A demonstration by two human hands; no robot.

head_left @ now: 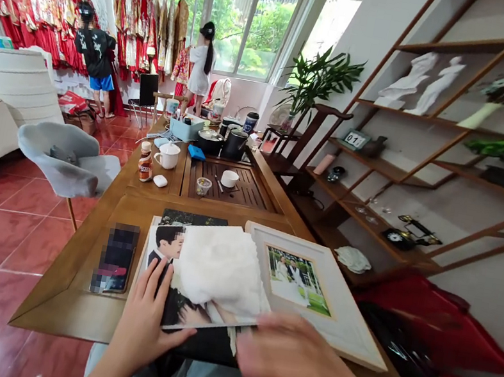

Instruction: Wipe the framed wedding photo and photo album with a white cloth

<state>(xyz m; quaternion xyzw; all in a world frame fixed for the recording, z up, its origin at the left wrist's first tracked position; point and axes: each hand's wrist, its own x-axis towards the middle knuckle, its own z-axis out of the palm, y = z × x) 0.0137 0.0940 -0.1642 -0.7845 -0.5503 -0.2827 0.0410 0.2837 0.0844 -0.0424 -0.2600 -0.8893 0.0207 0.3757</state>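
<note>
A large photo print (178, 317) of a couple lies at the table's front edge. Folded on top of it is a white cloth (222, 261), which hides much of the picture. My left hand (150, 300) rests on the print's left side with its fingers spread and the thumb along the lower edge. By the print's lower right corner is my right hand (293, 365), smeared by motion, so I cannot see its fingers or whether it holds anything. To the right, a white picture frame (355, 324) holds a smaller photo (297, 280).
A phone (117, 259) lies left of the print. Further back stand a drink bottle (145, 163), a white teapot (168, 156), a small tub (203, 186) and a white cup (229, 178) by the slatted tea tray (256, 190). Two people are near the clothes racks.
</note>
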